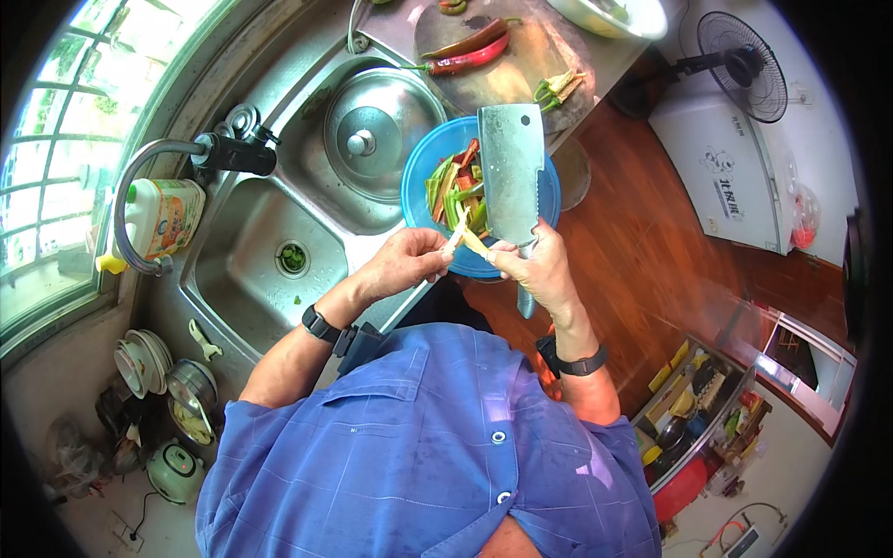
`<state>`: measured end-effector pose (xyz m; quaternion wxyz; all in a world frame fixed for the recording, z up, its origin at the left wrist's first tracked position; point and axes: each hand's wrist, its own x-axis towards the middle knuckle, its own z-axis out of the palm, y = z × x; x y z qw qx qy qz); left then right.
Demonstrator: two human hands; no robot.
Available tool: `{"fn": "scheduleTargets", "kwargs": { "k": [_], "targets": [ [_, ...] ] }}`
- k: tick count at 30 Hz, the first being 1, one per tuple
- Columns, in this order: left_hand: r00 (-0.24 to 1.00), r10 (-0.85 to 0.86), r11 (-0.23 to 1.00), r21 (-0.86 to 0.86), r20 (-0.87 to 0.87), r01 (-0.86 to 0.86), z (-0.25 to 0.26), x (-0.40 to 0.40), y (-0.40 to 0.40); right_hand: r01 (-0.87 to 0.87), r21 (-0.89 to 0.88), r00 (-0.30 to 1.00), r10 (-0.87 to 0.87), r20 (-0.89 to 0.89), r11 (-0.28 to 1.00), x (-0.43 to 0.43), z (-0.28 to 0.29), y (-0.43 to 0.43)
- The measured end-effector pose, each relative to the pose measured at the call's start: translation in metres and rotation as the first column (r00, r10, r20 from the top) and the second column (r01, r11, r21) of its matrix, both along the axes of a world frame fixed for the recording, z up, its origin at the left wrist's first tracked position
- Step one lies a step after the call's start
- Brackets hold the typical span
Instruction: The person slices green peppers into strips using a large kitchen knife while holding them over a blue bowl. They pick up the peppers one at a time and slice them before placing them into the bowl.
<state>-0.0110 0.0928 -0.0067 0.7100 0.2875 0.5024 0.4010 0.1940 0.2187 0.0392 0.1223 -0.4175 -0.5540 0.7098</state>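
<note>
My right hand (541,268) grips the handle of a cleaver (511,171), its broad blade pointing away from me over a blue basin (413,174). Between that hand's thumb and my left hand (415,259) is a pale yellow-green piece of pepper (469,237); the fingers of both hands pinch it. Below it, cut green and red pepper strips (446,185) lie in the basin, partly hidden by the blade. On the round cutting board (534,59) beyond rest a red pepper (471,57), a darker brownish-red pepper (469,40) and several pepper stem ends (556,91).
To the left is a double steel sink (230,279) with a round metal lid (380,132) in one bowl and a faucet (160,146) above. A white bowl (614,21) stands beyond the board. A fan (743,66) and white chest (725,167) are at the right.
</note>
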Motion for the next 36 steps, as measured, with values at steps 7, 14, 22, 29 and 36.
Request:
{"fn": "scheduleTargets", "kwargs": {
  "k": [7, 14, 22, 29, 36],
  "targets": [
    [0.976, -0.065, 0.997, -0.044, -0.207, 0.057, 0.000, -0.007, 0.001, -0.031, 0.054, 0.999, 0.030, 0.018, 0.998, 0.008, 0.000, 0.016],
    [0.967, -0.030, 0.997, -0.072, -0.254, 0.012, 0.003, -0.014, -0.006, 0.004, 0.091, 0.999, -0.007, 0.036, 0.996, 0.007, -0.004, 0.023],
    [0.974, 0.059, 0.989, -0.118, -0.217, -0.086, 0.034, -0.028, -0.009, 0.089, 0.177, 0.994, -0.100, 0.050, 0.980, -0.002, -0.020, 0.026],
    [0.988, 0.150, 0.988, -0.042, 0.036, -0.149, 0.057, -0.040, -0.001, 0.083, 0.278, 0.976, -0.134, 0.171, 0.957, -0.009, -0.027, 0.026],
    [0.987, 0.157, 0.987, -0.032, 0.029, -0.156, 0.098, -0.059, 0.027, 0.326, 0.232, 0.945, -0.322, -0.057, 0.916, 0.011, -0.022, 0.016]
  ]
}}
